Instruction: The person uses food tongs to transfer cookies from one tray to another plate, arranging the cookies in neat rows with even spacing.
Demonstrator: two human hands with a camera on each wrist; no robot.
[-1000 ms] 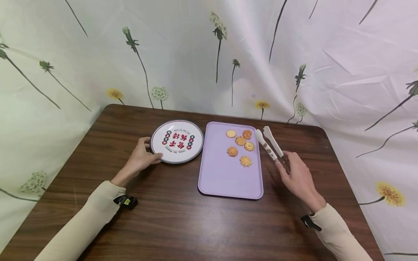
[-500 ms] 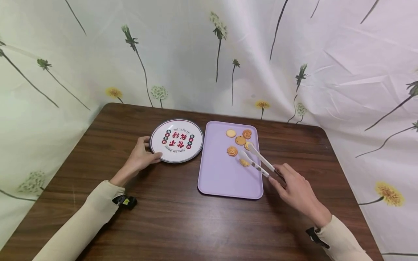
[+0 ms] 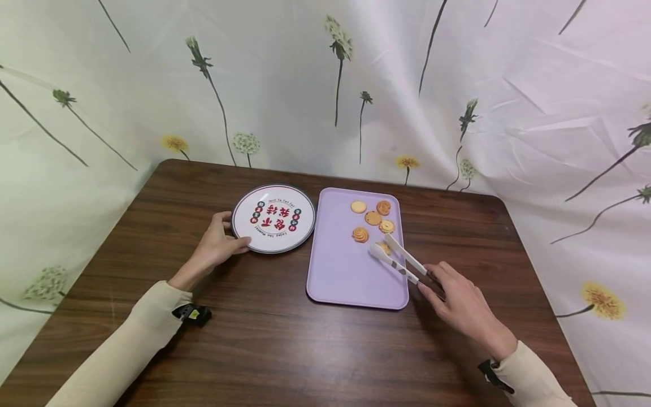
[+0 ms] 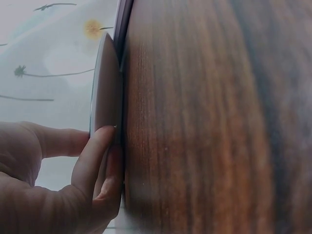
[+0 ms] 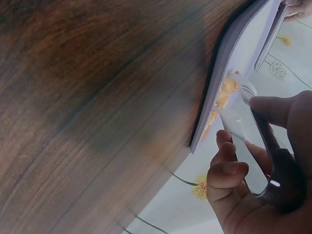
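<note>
My left hand [image 3: 217,244] grips the left rim of a white plate [image 3: 274,243] printed with red characters. Its thumb lies on top and the fingers are under the rim, as the left wrist view shows [image 4: 107,87]. My right hand [image 3: 460,299] holds a pair of white-tipped tongs [image 3: 409,274] by the arms. The tongs' tips stand on either side of a flower-shaped cookie [image 3: 383,247] on a lilac tray [image 3: 346,282], partly covering it. In the right wrist view the tongs [image 5: 258,119] are spread, with cookies [image 5: 226,92] near their tips.
Farther up the tray lie a swirl cookie [image 3: 360,234], a plain round cookie [image 3: 358,207], a ring-like cookie [image 3: 386,226] and other cookies. The plate stands close to the tray's left edge on a brown wooden table [image 3: 285,350]. Behind hangs a flower-print curtain [image 3: 285,85].
My right hand has brought the tongs left and down from beside the tray to the flower-shaped cookie, and their tips have drawn closer together. My left hand stays at the plate.
</note>
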